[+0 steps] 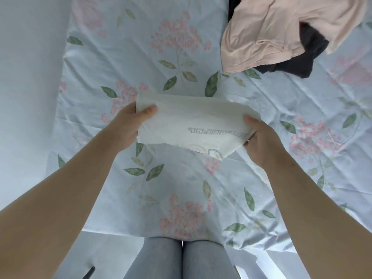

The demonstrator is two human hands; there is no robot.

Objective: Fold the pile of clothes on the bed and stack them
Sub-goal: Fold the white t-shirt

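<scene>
A folded white garment (193,123) with grey lettering hangs in the air above the middle of the bed (181,57). My left hand (128,125) grips its left end, thumb on top. My right hand (263,141) grips its right end, thumb on top and fingers underneath. At the far right of the bed lies a loose pile: a crumpled pink garment (271,31) on top of a dark garment (302,59).
The bed carries a pale blue sheet with pink flowers and green leaves. A pale wall (30,77) runs along its left side. My legs in grey trousers (181,260) stand at the near edge of the bed.
</scene>
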